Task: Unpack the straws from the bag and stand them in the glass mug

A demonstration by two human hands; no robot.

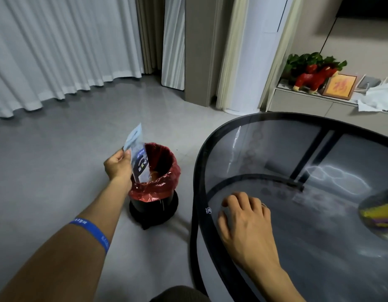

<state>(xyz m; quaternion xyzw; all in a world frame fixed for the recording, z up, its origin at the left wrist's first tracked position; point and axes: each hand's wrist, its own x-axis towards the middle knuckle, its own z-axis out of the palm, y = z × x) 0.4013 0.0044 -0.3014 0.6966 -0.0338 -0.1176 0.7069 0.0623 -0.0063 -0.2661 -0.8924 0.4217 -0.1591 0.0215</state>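
Bag (138,158) over bin: my left hand (118,164), arm stretched out across the grey floor (57,166), pinches the plastic packet near its top edge between thumb and fingers and holds it upright, its lower end dipping inside the mouth of a small black bin (153,205) lined with a red liner (166,184). The packet looks flat; I cannot tell whether any straws are in it. A blue wristband (91,231) circles my left forearm.

My right hand (246,223) rests on the near edge of the round glass table (197,192), fingers loosely curved with their tips on the glass, gripping nothing; a ring shows on one finger. At the far right of the tabletop, cut off by the frame edge, lies a blurred patch of yellow and purple (378,214) that I cannot identify.

Beyond the table, a low cabinet (302,103) carries a red toy animal (313,78), a green plant (308,59), a framed picture (339,87) and crumpled white paper (376,97). White curtains (57,51) hang along the back left, and a tall white column unit (254,51) stands beside the cabinet.
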